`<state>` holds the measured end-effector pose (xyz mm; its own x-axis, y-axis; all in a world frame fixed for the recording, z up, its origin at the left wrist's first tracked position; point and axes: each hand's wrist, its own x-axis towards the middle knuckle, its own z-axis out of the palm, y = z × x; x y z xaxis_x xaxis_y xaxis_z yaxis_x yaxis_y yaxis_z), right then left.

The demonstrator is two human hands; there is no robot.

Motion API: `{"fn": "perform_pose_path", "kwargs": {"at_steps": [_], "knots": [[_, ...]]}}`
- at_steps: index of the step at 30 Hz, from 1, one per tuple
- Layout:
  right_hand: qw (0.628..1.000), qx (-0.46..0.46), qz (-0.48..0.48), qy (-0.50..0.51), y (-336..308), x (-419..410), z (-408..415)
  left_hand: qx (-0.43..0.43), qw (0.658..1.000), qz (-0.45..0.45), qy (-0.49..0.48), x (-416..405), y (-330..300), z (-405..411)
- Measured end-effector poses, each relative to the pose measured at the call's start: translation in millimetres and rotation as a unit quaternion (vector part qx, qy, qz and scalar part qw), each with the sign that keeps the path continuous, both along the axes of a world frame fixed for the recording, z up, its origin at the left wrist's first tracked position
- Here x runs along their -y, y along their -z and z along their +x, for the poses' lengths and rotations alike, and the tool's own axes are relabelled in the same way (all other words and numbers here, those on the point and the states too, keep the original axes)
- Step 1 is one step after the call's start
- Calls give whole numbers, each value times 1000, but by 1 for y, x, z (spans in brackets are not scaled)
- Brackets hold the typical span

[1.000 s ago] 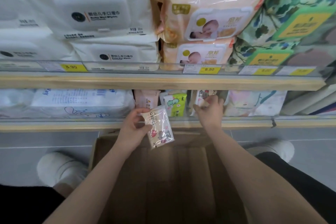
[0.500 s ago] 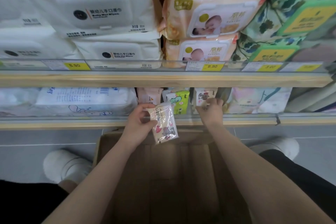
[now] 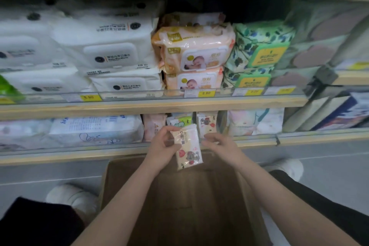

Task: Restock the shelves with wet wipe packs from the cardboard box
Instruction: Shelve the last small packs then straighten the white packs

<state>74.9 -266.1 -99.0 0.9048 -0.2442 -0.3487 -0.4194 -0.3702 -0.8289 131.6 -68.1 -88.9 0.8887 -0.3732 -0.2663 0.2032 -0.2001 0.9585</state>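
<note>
A small cream wet wipe pack (image 3: 187, 147) with red and grey cartoon print hangs upright in front of the lower shelf (image 3: 79, 155). My left hand (image 3: 162, 147) pinches it by its upper left edge. My right hand (image 3: 216, 144) hovers just right of the pack with loosely curled fingers, holding nothing. Below both arms stands the open cardboard box (image 3: 179, 201), its brown inside showing no packs. Similar small packs (image 3: 206, 124) stand upright on the lower shelf right behind my hands.
The upper shelf (image 3: 159, 104) carries big white packs (image 3: 111, 56), peach baby-print packs (image 3: 197, 54) and green leaf-print packs (image 3: 259, 50), with yellow price tags along its rail. Large flat packs (image 3: 93, 130) lie at lower left. White shoes (image 3: 71, 197) flank the box on the grey floor.
My right hand has come off the shelved small packs and back toward the held pack. The view has tilted up, showing more of the upper shelf. The left hand keeps its hold.
</note>
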Motion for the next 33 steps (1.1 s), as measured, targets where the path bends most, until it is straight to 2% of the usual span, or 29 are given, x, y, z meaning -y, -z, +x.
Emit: {"fn": "perform_pose_path", "kwargs": {"at_steps": [6,8,10,11,12,14,16,18,21,24,30,33], "knots": [[987,6,157,18,-14,-10,-37,-2,997,-4,76,17,-10,-28],[984,12,173,27,-14,-6,-44,3,997,-6,83,20,-10,-34],[988,24,148,28,-10,0,-46,61,995,45,66,18,-3,-33],[990,32,132,34,-10,4,-45,117,985,106,64,15,2,-31],[993,40,108,37,-10,8,-44,182,964,180,71,11,9,-27],[995,61,67,48,-10,16,-38,298,899,306,98,3,24,-18],[994,79,43,60,-11,23,-29,354,840,386,142,-3,41,-9],[993,95,20,63,-10,28,-18,343,806,444,187,-7,56,-1],[991,110,-36,72,-4,34,3,294,783,489,247,-8,75,8],[991,98,-49,78,16,41,27,285,779,496,258,-8,87,13],[993,31,-46,104,61,47,65,303,808,450,230,-15,98,13],[990,-6,-77,118,72,45,77,302,822,429,220,-14,100,13]]}}
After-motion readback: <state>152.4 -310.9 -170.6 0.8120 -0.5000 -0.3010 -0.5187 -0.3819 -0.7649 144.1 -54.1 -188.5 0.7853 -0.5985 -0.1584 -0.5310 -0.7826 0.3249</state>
